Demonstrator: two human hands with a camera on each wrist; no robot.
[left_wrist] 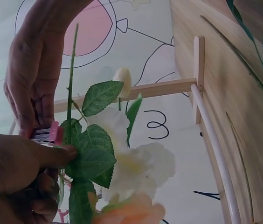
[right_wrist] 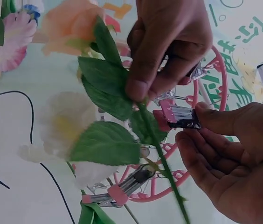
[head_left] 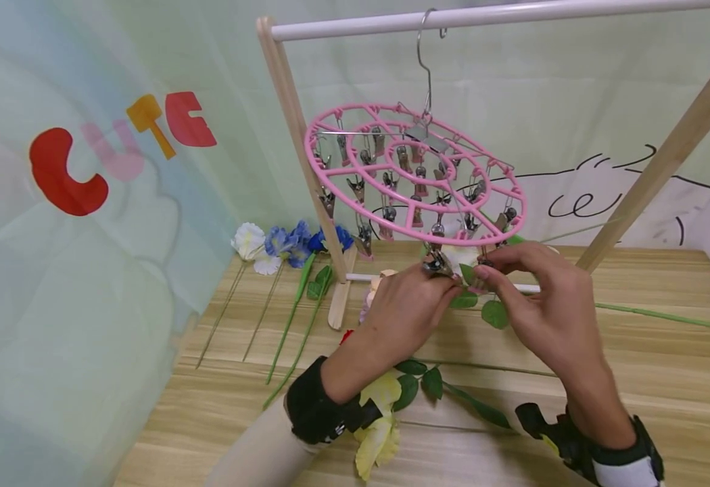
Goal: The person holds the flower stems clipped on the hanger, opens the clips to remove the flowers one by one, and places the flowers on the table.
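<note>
White artificial flower with green stem (right_wrist: pixel 64 123) | left hand (head_left: pixel 406 314): fingers pinching stem, 9 o'clock of pink-tipped metal clip (right_wrist: pixel 180 116) | right hand (head_left: pixel 552 311): fingers squeezing clip | risk: clip closing on leaf only, stem slipping free; round pink plastic hanger (head_left: pixel 310 145) swinging under pull.

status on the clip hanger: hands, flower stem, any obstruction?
Left hand pinches the flower stem by its leaves. Right hand pinches a clip on the pink hanger, beside the stem. Stem not visibly in the clip. Leaves crowd it.
</note>
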